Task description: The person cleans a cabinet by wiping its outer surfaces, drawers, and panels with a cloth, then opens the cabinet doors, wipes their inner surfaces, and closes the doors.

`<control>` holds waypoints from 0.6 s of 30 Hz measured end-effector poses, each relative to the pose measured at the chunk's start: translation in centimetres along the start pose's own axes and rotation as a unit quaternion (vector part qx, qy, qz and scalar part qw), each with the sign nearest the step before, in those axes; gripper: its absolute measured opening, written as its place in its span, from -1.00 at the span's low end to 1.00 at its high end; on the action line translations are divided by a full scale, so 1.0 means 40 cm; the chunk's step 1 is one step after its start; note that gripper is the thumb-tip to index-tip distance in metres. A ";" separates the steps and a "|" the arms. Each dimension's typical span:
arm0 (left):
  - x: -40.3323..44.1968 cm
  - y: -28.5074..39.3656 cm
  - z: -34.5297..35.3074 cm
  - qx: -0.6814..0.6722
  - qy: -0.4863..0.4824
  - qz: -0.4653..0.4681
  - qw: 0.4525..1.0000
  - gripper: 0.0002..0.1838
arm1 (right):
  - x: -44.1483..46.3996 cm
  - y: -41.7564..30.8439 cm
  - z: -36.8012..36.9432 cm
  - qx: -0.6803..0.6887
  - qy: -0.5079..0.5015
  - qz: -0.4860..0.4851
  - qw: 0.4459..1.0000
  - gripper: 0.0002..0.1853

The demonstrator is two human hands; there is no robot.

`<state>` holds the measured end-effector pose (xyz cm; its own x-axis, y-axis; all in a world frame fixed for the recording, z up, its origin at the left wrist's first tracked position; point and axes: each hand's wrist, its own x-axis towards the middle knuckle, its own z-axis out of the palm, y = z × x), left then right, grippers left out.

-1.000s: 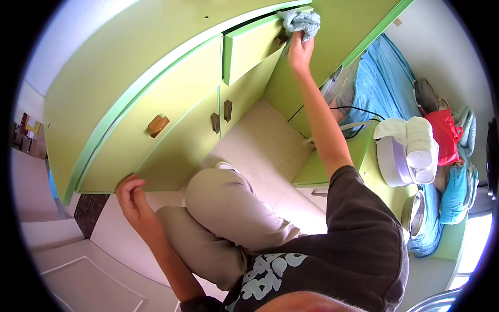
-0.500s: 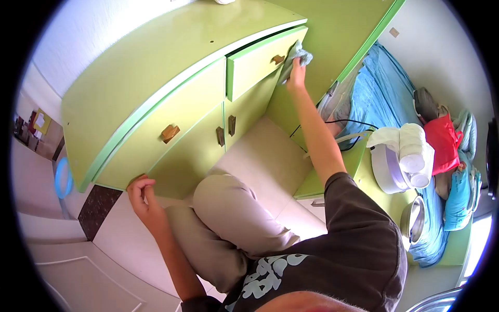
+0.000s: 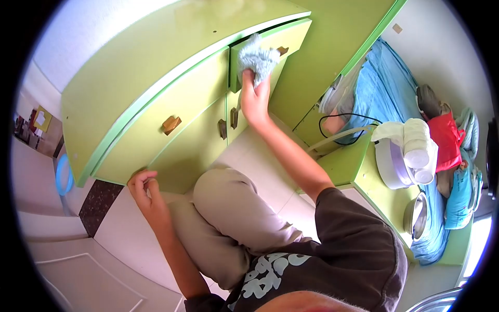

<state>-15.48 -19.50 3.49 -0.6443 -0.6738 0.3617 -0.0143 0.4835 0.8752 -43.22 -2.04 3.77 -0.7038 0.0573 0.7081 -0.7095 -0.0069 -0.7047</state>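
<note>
Green cabinet (image 3: 195,96) lines the room; at its jutting drawer (image 3: 295,37), the right hand (image 3: 254,101) grips a cloth (image 3: 258,58), best spread flatter, I'd judge; by its bottom edge, the left hand (image 3: 147,196) curls, hold unclear.

The cabinet (image 3: 150,62) looks smooth and glossy, its handles (image 3: 171,125) wooden; the cloth (image 3: 257,57) at its front is fluffy and matt.
</note>
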 end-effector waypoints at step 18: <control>0.000 0.049 -0.009 -0.010 -0.027 -0.052 0.998 -0.78 | 0.534 0.312 -0.282 -0.165 0.178 -0.144 0.959 -0.71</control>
<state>-15.25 -18.76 5.30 -0.6807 -0.6881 0.2512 -0.0679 0.4007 0.9137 -66.71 10.37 9.58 -0.3809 0.3476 0.8568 -0.7822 0.3729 -0.4991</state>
